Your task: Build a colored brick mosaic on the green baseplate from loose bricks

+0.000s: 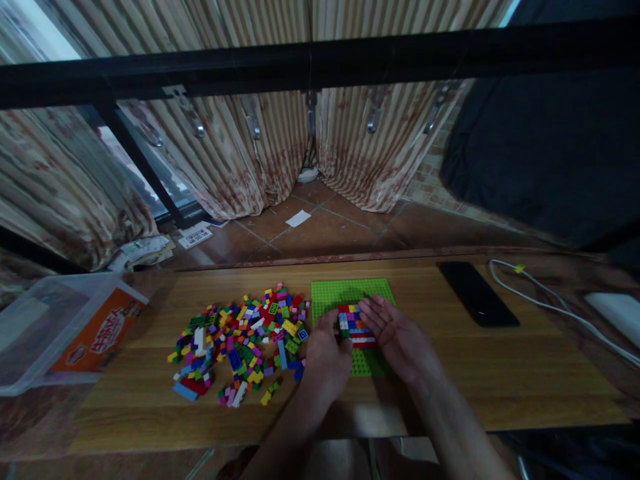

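Observation:
A small block of stacked toy bricks in red, blue, white and other colours is over the green baseplate. My left hand grips the left side of this stack, thumb and fingers bent around its edge. At its right side is my right hand, palm turned inward and fingers stretched out, with the fingertips at or near the bricks. Whether the stack rests on the baseplate or is held just above it, I cannot tell. A loose pile of coloured toy bricks spreads over the table left of my left hand.
A black phone lies on the wooden table at the right, beside a white cable. A clear plastic box with an orange label stands at the left. Beyond the table are a dark rail and striped curtains.

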Tool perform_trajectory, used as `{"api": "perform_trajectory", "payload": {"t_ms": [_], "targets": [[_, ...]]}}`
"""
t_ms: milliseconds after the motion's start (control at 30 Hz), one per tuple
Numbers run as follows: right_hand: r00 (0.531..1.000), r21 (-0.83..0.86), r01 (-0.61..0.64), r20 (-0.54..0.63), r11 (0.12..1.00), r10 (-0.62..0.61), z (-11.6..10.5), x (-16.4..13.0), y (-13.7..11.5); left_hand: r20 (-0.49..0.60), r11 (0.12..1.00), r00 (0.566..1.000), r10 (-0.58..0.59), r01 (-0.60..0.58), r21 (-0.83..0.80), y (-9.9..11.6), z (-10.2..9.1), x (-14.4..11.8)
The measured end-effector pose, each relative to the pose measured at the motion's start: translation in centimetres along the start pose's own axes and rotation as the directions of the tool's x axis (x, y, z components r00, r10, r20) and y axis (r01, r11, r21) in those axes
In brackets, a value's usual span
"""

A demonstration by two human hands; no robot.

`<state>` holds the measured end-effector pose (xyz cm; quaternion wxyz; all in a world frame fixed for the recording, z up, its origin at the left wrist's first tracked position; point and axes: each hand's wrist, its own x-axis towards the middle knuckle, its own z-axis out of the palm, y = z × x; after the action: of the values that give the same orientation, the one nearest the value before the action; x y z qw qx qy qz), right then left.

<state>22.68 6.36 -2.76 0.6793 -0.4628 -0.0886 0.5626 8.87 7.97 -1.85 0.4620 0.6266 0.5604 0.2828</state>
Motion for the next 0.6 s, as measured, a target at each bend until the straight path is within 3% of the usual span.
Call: {"api": "perform_trajectory", "payload": {"t_ms": [167, 367, 600], "targets": [[0.999, 0.017, 0.024, 0.031, 1.000, -0.024, -0.1, 0.0, 0.1, 0.025, 0.999, 0.999, -0.042, 0.042, 0.003, 0.6, -0.3, 0.1], [0.999, 0.003, -0.046, -0.006, 0.999, 0.046, -0.6, 0.0, -1.3, 0.050, 1.000, 0.999, -0.001, 0.000, 0.022, 0.1, -0.4, 0.2], [0.966, -0.215, 0.135, -0.188, 0.967, -0.177, -1.6, 0.7, -2.0, 0.050, 1.000, 0.999, -0.009, 0.009, 0.004, 0.2, -0.9, 0.4]]}}
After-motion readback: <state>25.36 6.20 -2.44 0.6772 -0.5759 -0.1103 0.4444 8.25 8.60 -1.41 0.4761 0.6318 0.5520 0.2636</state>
